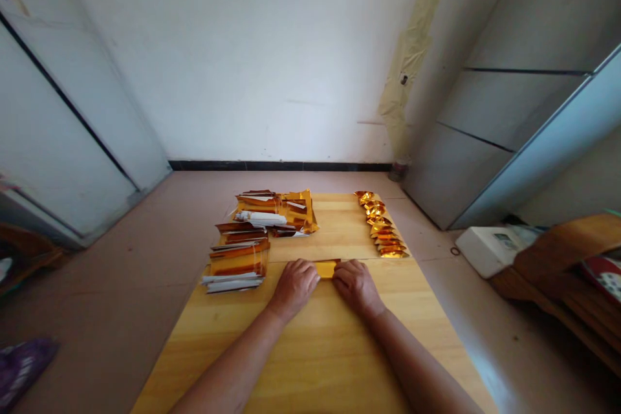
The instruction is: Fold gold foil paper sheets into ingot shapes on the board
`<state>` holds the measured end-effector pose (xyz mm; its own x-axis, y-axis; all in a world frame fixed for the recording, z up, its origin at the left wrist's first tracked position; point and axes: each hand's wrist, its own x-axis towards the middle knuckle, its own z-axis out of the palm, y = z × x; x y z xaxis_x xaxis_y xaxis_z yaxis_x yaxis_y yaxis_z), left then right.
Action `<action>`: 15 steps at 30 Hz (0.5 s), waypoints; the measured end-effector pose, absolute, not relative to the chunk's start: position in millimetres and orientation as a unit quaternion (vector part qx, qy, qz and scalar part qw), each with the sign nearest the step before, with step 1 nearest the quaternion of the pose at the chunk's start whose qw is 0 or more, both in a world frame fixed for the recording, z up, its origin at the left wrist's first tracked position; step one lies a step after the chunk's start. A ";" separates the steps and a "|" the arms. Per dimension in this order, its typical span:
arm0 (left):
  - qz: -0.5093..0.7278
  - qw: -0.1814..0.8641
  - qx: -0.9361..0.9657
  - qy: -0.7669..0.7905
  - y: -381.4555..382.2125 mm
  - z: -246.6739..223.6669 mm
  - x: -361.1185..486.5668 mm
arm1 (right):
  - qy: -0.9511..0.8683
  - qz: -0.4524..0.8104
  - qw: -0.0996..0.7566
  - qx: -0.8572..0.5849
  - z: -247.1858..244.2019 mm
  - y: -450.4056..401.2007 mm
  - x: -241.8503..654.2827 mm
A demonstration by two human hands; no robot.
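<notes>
My left hand [294,288] and my right hand [356,288] rest close together on a wooden table [334,356]. Between them they pinch a folded strip of gold foil paper [327,268], and its ends are hidden under my fingers. To the left lies a stack of gold and silver foil sheets [237,265], with a looser pile of gold sheets and white paper [276,213] behind it. A row of folded gold foil pieces [381,226] runs along the table's far right side, out of reach of neither hand's fingers.
A seam crosses the tabletop behind my hands. A white wall stands beyond the table, with tall grey panels [514,97] on the right. A white box [490,249] sits on wooden furniture [567,272] at right. A purple cloth [22,369] lies on the floor at lower left.
</notes>
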<state>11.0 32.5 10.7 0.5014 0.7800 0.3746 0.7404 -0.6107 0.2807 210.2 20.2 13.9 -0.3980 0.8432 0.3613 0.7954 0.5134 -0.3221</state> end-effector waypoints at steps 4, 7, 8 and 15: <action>0.263 0.086 0.857 0.435 32.4 10.1 6.3 | -0.835 0.114 0.271 -0.465 14.6 28.3 214.7; 0.286 0.113 0.841 0.446 36.4 9.2 5.0 | -0.816 0.174 0.273 -0.479 14.0 37.4 218.1; 0.293 0.123 0.832 0.455 38.1 9.1 5.1 | -0.804 0.188 0.273 -0.493 13.5 39.8 218.5; 0.311 0.189 0.782 0.506 44.7 9.5 7.9 | -0.766 0.133 0.260 -0.573 15.9 38.5 204.2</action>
<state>7.9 44.7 9.5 0.2939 0.9093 0.2947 0.6746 -0.4157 0.6100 204.2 38.5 15.9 -0.2079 0.9468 0.2457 0.8081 0.3078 -0.5023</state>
